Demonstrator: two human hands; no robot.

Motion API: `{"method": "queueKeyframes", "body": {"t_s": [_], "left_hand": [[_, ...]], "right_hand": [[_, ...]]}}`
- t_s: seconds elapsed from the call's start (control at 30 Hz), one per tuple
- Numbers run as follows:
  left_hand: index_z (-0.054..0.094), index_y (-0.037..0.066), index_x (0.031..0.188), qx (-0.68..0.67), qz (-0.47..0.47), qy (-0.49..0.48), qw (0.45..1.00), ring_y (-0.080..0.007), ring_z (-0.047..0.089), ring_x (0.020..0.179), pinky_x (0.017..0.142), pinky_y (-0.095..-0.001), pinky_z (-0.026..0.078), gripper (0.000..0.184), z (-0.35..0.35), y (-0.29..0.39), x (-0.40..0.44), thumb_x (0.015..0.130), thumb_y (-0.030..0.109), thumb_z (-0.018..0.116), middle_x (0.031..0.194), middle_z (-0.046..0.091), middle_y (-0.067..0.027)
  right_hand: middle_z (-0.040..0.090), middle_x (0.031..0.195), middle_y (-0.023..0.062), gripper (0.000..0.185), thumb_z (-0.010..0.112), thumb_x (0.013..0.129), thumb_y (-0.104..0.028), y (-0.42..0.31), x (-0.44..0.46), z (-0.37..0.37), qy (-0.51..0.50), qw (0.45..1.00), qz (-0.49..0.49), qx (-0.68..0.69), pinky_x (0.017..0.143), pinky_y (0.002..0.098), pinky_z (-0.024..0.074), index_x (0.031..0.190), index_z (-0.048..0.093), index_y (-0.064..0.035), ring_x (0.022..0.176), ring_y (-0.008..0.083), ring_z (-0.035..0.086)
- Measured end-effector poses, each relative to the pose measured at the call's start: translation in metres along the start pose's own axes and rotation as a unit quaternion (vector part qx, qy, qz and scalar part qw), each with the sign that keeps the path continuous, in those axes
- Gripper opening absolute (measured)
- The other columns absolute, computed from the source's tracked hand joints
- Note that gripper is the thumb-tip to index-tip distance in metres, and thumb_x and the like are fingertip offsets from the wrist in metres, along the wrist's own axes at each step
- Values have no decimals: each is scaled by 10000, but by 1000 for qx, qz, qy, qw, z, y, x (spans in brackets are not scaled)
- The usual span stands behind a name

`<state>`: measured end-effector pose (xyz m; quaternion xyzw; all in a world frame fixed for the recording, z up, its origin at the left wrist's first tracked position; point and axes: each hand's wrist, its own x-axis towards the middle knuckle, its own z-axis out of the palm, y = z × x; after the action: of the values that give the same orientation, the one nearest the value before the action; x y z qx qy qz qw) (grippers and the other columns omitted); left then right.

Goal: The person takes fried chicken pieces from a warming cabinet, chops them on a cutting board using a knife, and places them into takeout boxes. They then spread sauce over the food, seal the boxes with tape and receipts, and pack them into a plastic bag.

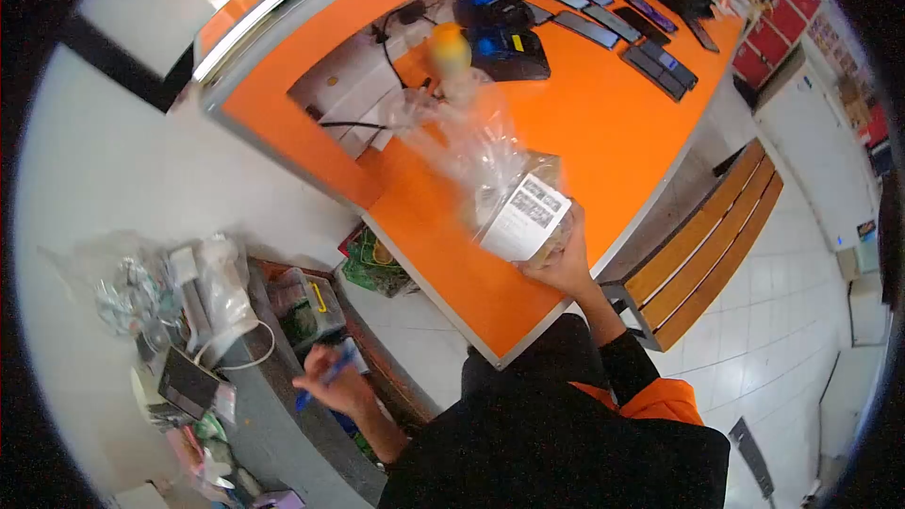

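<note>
My right hand point(566, 259) is wrapped round the near end of a package point(542, 168) with a printed white label point(523, 217). The package is over the near part of the orange table point(603, 113). Clear plastic wrap point(467, 137) spreads from its far side, blurred. Lower left, beside the table, my left hand point(335, 382) is closed on a slim blue tool point(341, 363). Motion blur hides what kind of tool it is.
Several phones point(584, 28) and two black devices point(509, 52) with blue lights occupy the table's far part. A slatted wooden bench point(712, 245) stands to the right. Plastic bags point(222, 283) and a clear box point(306, 306) are at the left, near a grey ledge point(283, 424).
</note>
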<state>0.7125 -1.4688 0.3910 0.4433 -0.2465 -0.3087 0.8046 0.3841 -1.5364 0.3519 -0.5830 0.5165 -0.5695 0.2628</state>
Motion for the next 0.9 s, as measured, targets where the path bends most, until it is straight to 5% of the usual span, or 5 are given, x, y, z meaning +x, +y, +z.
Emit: {"method": "queueKeyframes", "body": {"t_s": [0.13, 0.3, 0.43, 0.53, 0.9], "left_hand": [[522, -13, 748, -95, 7, -236, 967, -190, 497, 717, 578, -294, 425, 654, 126, 9, -11, 822, 557, 211, 743, 479, -113], [441, 33, 731, 81, 69, -459, 882, -143, 443, 652, 606, -244, 424, 183, 204, -7, -46, 775, 159, 565, 758, 432, -100], [423, 43, 754, -11, -152, -417, 896, -133, 452, 685, 621, -221, 404, 234, 215, -32, -57, 656, -37, 619, 805, 426, -94], [438, 47, 757, 183, 48, -520, 833, -129, 458, 690, 647, -228, 401, 212, 222, -38, -57, 661, -28, 612, 801, 437, -92], [425, 59, 708, 203, 147, -529, 811, -160, 471, 509, 446, -259, 394, 193, 218, -51, -60, 645, -45, 574, 691, 413, -85]], "right_hand": [[343, 1126, 112, 987, 780, 421, -168, 21, -6, -3, -31, 998, 46, 27, 912, 346, 292, 1183, 165, -48, 1063, 232, 374], [326, 1153, 139, 998, 792, 384, -225, 11, -4, -3, -18, 997, 51, -52, 930, 385, 262, 1177, 211, -51, 1099, 263, 331], [259, 1177, 285, 952, 788, 425, -335, 11, -3, -6, -31, 996, 30, -76, 910, 473, 269, 1159, 261, -38, 1118, 426, 265], [267, 1165, 292, 939, 786, 436, -342, 11, -3, -4, -1, 998, 10, -59, 901, 480, 274, 1157, 265, -43, 1092, 435, 296], [300, 1146, 273, 846, 778, 426, -280, 8, -2, -9, -8, 997, 48, -53, 884, 457, 296, 1115, 342, -54, 1061, 431, 328]]}}
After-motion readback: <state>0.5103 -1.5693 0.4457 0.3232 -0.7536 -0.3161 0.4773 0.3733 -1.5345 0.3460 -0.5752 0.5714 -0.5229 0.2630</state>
